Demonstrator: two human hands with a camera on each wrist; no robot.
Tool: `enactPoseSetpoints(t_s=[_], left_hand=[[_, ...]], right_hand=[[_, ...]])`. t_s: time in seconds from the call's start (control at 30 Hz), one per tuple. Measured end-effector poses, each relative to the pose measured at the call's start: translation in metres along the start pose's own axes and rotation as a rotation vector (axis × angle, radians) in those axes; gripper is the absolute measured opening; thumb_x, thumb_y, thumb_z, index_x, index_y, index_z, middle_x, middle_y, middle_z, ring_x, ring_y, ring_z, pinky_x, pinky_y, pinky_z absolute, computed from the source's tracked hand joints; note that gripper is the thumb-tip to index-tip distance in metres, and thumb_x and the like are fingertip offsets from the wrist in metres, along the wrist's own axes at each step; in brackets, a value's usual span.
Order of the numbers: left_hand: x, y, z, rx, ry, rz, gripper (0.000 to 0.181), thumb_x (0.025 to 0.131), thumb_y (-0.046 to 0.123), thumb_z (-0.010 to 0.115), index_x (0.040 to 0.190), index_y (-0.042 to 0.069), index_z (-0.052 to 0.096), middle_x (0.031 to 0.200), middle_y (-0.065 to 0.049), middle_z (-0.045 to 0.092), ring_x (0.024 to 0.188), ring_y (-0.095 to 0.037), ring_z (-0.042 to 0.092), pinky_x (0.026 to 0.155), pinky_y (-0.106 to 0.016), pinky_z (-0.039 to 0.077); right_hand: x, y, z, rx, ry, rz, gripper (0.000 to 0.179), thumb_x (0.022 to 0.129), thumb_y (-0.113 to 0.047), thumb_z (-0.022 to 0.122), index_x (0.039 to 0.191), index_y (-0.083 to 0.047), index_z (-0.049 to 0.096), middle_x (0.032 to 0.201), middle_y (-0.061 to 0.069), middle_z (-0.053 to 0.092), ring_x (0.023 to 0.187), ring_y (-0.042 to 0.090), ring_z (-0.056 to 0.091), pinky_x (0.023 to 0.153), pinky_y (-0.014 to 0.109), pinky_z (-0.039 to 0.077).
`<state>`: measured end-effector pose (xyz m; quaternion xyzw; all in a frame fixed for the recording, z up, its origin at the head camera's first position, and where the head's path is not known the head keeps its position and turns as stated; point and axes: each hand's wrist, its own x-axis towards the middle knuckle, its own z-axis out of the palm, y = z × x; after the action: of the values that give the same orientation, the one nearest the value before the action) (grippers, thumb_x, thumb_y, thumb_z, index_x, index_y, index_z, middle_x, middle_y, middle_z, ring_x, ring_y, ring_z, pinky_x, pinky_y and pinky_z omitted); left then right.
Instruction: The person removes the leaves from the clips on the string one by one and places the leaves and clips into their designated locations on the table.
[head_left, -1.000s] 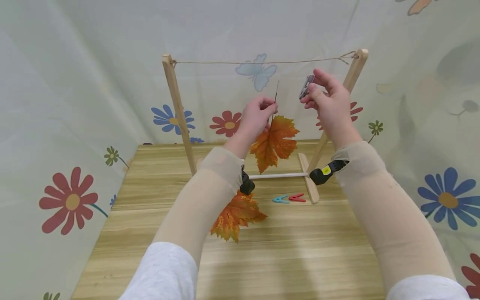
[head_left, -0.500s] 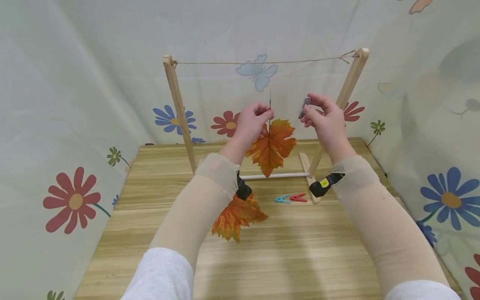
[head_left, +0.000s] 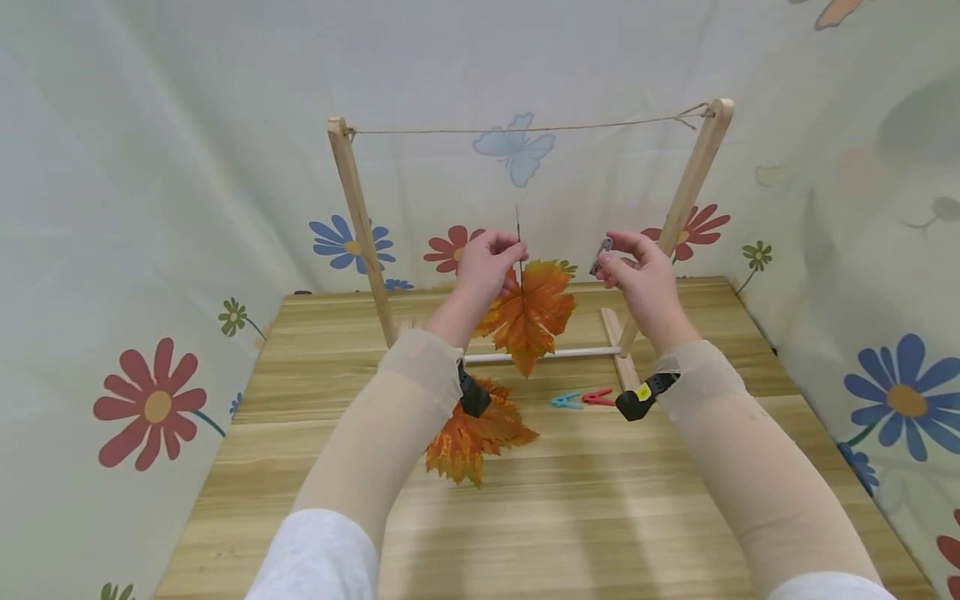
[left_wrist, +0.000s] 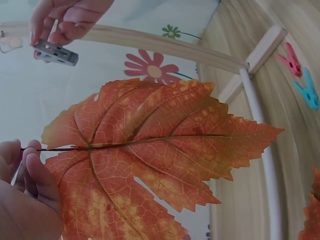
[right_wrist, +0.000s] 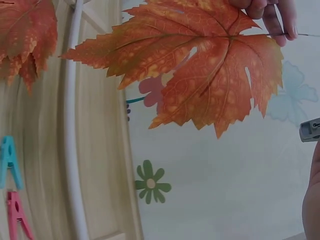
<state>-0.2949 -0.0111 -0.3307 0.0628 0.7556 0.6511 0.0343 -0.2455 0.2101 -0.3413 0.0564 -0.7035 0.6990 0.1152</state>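
My left hand (head_left: 487,271) pinches the thin dark stem of an orange artificial maple leaf (head_left: 531,312), which hangs tip down below the fingers. In the left wrist view the leaf (left_wrist: 150,135) fills the middle, its stem between thumb and finger. My right hand (head_left: 645,279) holds a grey clothespin (head_left: 601,256) between thumb and fingers, to the right of the leaf and apart from it. The same clothespin (left_wrist: 56,53) shows at the upper left in the left wrist view. Both hands are below the twine (head_left: 450,131) strung between two wooden posts.
The wooden frame's right post (head_left: 697,175) and left post (head_left: 360,225) rise from the table (head_left: 300,450), joined low by a white rod (head_left: 577,353). More orange leaves (head_left: 480,433) lie near the left forearm. A blue clothespin (head_left: 566,401) and a red one (head_left: 597,397) lie front right.
Both hands have come down, away from the twine, and slightly to the left, carrying the leaf and the grey clothespin. The leaves and the clothespins on the table stay where they were.
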Motion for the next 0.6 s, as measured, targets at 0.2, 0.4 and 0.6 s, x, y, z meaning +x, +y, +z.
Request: enactPoseSetpoints(t_s=[0.2, 0.4, 0.6], left_hand=[[0.001, -0.018, -0.006, -0.025, 0.049, -0.04, 0.014, 0.09, 0.027, 0.064, 0.097, 0.014, 0.062, 0.092, -0.001, 0.068, 0.045, -0.017, 0.045, 0.044, -0.025, 0.044], [-0.001, -0.033, -0.014, -0.059, 0.082, -0.06, 0.016, 0.091, 0.026, 0.063, 0.101, 0.014, 0.061, 0.094, -0.002, 0.067, 0.045, -0.016, 0.041, 0.042, -0.024, 0.04], [-0.005, -0.045, -0.021, -0.089, 0.099, -0.056, 0.018, 0.092, 0.025, 0.061, 0.102, 0.011, 0.059, 0.095, -0.005, 0.066, 0.047, -0.014, 0.038, 0.044, -0.023, 0.037]], right_hand=[[-0.008, 0.016, -0.002, -0.028, -0.007, 0.043, 0.04, 0.091, -0.017, 0.063, 0.126, -0.004, 0.051, 0.111, 0.009, 0.055, 0.079, 0.013, 0.06, 0.066, 0.019, 0.05], [-0.014, 0.03, -0.001, -0.018, -0.009, 0.079, 0.04, 0.091, -0.016, 0.063, 0.126, 0.0, 0.05, 0.109, 0.008, 0.055, 0.08, 0.013, 0.061, 0.066, 0.02, 0.051], [-0.017, 0.043, -0.002, -0.037, -0.024, 0.116, 0.042, 0.091, -0.016, 0.062, 0.126, 0.002, 0.049, 0.107, 0.006, 0.056, 0.082, 0.012, 0.061, 0.066, 0.019, 0.051]])
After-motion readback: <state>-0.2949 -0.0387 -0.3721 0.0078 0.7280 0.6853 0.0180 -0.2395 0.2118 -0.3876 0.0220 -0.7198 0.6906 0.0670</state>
